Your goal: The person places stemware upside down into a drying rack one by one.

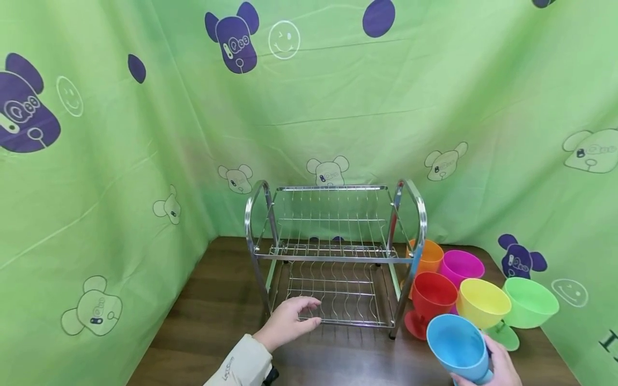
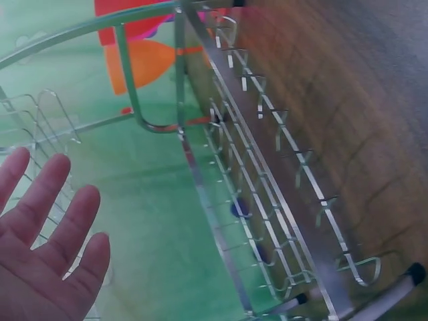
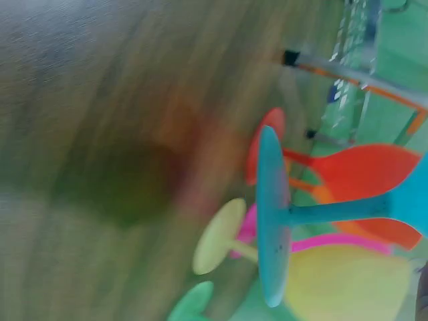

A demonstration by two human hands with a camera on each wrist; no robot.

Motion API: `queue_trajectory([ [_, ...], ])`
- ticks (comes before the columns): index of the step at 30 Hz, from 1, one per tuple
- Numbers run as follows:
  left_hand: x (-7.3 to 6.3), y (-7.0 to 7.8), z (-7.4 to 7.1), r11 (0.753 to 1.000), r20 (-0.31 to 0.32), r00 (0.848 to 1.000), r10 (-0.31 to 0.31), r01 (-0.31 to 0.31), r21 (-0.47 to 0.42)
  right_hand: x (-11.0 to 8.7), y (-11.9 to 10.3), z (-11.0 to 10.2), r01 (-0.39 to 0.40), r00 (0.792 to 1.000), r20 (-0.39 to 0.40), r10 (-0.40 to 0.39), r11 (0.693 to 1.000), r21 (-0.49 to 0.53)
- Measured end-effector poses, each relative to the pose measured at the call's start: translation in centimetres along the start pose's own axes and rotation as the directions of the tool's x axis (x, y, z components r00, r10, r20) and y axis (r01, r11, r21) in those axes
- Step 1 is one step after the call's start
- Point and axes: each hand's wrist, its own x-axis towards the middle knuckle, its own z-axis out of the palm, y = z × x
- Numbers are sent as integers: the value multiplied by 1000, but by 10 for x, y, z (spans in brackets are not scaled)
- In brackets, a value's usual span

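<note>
Firstly, smooth blue goblet [image 1: 456, 343], round-bowled; mouth upward, stem [image 3: 334, 212] downward; right hand [image 1: 500, 362] gripped it; left hand [image 1: 288, 324] hung loose-fingered.

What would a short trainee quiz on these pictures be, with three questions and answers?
1. Which hand holds the blue stemmed plastic-looking goblet?
2. True or false: the left hand grips the two-tier silver metal rack.
3. How many stemmed goblets show in the head view, counting the held one?

Key:
1. The right hand.
2. False; its fingers grip nothing.
3. Six: the blue one plus red, orange, magenta, yellow and light green goblets.
</note>
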Motion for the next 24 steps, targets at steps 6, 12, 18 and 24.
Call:
queue_trajectory([
  [6,5,12,6,1000,55,998,23,-23,10,-7,-28,7,157,988,-3,-157,987,-45],
  [12,20,28,18,994,110,990,88,-94,59,-5,-56,21,333,940,-51,-337,940,-74],
  [18,31,43,23,980,136,977,164,-178,94,-8,-81,35,314,947,-38,-318,946,-81],
  [24,36,50,22,967,140,967,211,-227,113,-4,-99,47,407,904,-96,-417,907,-104],
])
